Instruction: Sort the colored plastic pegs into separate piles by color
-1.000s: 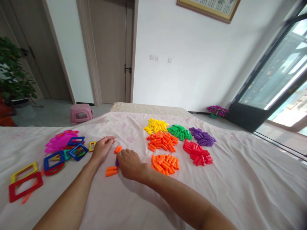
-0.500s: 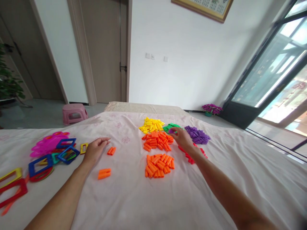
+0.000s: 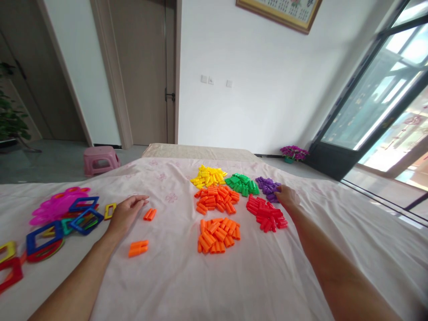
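Note:
My right hand [image 3: 288,196] is at the right edge of a pile of small purple plastic tubes [image 3: 267,187]. Its fingers are drawn together, with the tips among the purple pieces; whether one is gripped is hidden. My left hand [image 3: 127,213] rests on the cloth at the left, fingers loosely stretched and nothing visible in them. Just right of its fingertips lies a small orange pair of tubes [image 3: 150,214]. A larger orange piece [image 3: 138,248] sits nearer to me. Red tubes [image 3: 266,214] lie below my right hand, and green tubes [image 3: 242,184] lie left of the purple ones.
Yellow tubes [image 3: 209,176] lie at the back, with two orange piles [image 3: 217,198] in front of them. Coloured frame-shaped tiles [image 3: 87,220] and a magenta scalloped plate [image 3: 60,206] are at the left. A wrinkled pale cloth [image 3: 167,285] covers the surface. A pink stool [image 3: 101,160] stands beyond.
My right hand has moved right, from above the green pile with a purple piece at its fingertips to the purple pile's right edge. My left hand stays in place; the view has shifted slightly.

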Demonstrator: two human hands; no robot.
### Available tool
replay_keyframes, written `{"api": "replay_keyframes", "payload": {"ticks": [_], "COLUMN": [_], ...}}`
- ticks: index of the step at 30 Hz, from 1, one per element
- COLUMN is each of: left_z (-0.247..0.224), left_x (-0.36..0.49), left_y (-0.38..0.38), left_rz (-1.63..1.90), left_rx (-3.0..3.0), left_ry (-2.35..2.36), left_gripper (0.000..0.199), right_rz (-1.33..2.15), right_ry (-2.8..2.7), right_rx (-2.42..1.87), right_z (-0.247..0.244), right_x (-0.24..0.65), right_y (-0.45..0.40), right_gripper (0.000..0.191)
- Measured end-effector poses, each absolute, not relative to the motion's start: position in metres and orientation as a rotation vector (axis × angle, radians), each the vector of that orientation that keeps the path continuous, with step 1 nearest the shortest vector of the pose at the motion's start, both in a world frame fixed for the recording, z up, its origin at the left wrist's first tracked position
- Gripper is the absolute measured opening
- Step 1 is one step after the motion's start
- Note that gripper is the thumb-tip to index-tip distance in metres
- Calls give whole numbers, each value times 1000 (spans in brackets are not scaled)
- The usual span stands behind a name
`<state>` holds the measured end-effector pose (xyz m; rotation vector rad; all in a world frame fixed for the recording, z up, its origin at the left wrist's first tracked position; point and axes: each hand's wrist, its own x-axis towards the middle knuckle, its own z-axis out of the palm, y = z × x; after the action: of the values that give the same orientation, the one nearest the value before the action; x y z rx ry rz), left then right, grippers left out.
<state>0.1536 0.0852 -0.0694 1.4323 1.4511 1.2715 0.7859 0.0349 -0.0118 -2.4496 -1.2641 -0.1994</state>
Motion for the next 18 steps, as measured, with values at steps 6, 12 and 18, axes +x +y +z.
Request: {"api": "replay_keyframes", "payload": {"ticks": [6, 12, 18], "left_z": [-78, -79, -72], "left_x": [151, 152, 153], "left_y": [92, 93, 88], "left_rz": [1300, 1353, 1376], "left_rx": [1444, 1375, 1298], "left_ry": [1411, 1348, 1315], "left_gripper": [38, 37, 35], "right_rz": [-288, -262, 145], "right_ry": [-1276, -1538, -2241], "right_rx": [-2527, -1985, -1428], "right_z": [-8, 15, 39], "right_x": [773, 666, 481], "right_y": [31, 40, 5], "right_gripper": [40, 33, 29]}}
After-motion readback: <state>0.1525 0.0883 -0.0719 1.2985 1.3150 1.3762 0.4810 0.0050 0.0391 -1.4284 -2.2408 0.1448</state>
